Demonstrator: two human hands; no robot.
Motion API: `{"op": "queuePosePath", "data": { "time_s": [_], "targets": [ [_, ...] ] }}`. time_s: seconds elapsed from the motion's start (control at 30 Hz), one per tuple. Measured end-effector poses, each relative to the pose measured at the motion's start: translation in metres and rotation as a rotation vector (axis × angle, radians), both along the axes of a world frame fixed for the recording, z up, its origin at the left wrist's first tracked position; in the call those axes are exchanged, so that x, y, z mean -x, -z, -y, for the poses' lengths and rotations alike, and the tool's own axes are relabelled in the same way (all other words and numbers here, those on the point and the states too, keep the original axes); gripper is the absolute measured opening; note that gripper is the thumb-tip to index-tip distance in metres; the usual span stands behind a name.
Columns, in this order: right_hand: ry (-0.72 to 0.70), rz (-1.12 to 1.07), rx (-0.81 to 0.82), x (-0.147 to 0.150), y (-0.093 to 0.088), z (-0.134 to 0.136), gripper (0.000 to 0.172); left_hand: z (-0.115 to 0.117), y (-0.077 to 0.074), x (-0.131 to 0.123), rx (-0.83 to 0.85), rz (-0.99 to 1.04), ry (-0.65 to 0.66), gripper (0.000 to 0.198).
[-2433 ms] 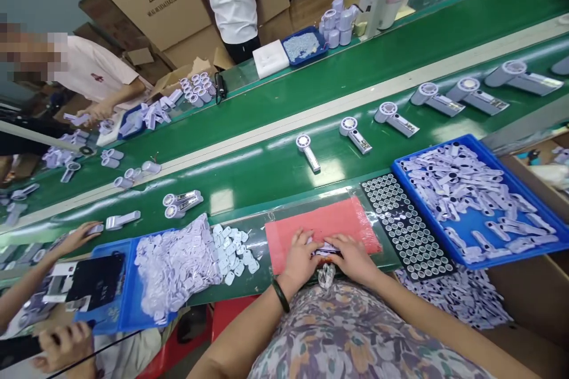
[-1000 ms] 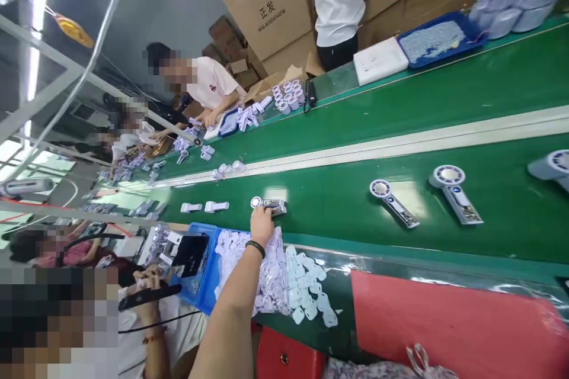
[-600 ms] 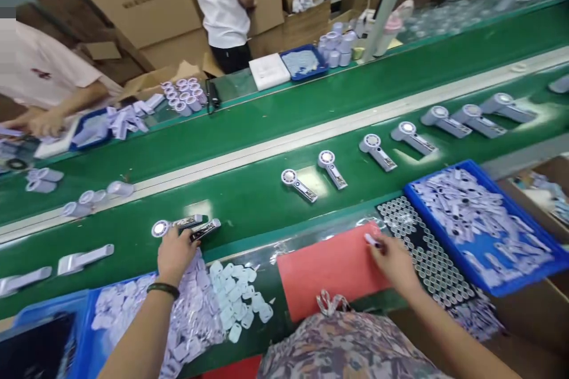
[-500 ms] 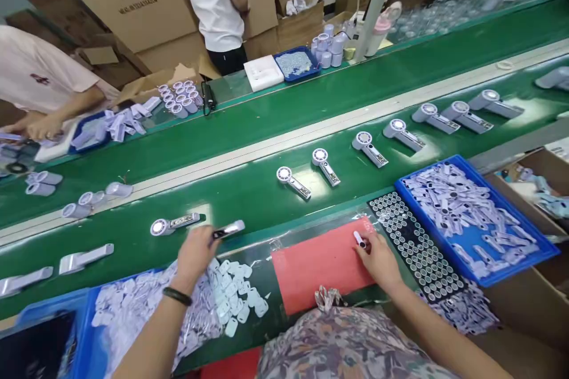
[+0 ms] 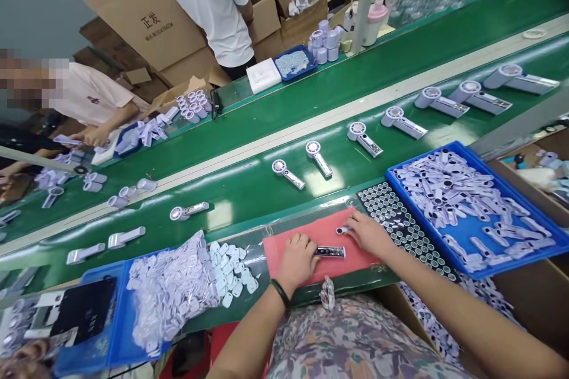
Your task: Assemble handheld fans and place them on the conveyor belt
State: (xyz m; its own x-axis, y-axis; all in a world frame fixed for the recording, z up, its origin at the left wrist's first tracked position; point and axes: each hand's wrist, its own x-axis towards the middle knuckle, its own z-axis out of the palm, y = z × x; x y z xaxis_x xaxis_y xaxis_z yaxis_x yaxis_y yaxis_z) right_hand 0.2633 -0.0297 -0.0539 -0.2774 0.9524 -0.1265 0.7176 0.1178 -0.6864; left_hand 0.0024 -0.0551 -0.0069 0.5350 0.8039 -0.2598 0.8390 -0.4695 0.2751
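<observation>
My left hand (image 5: 299,257) is closed around the head end of a handheld fan (image 5: 333,251) above the red mat (image 5: 276,251). The fan's handle points right, and its dark inner parts show along the top; the hand hides its head. Between the fingertips of my right hand (image 5: 368,235) is a small white plastic piece with a dark spot (image 5: 341,230), just above and right of the handle. The two parts are apart.
A row of fans (image 5: 319,160) lies on the green belt (image 5: 249,201). At right are a sheet of round stickers (image 5: 400,222) and a blue tray (image 5: 478,189) of small pieces. Purple parts (image 5: 173,290) and pale tags (image 5: 231,272) lie left. Co-workers stand across the belt.
My left hand has brought the fan from over the belt rightward and down to the red mat. My right hand, with the small piece, has shifted slightly left toward it.
</observation>
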Motion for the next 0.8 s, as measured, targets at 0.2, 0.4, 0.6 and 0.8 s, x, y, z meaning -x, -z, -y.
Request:
{"op": "queuePosePath", "data": {
  "time_s": [0.2, 0.4, 0.6, 0.8],
  "targets": [
    [0.242, -0.705, 0.61, 0.01, -0.004, 0.009, 0.048, 0.003, 0.006, -0.003, -0.009, 0.012, -0.004, 0.022],
    [0.179, -0.659, 0.549, 0.026, -0.018, 0.025, 0.042, 0.006, 0.009, 0.006, 0.02, 0.199, -0.072, 0.039],
    [-0.168, -0.071, 0.048, 0.055, -0.028, 0.049, 0.023, 0.015, 0.015, 0.013, 0.053, 0.436, -0.111, 0.04],
    [-0.175, 0.121, -0.046, 0.067, -0.023, 0.055, 0.023, 0.014, 0.021, 0.006, 0.063, 0.451, -0.103, 0.022]
  ]
}}
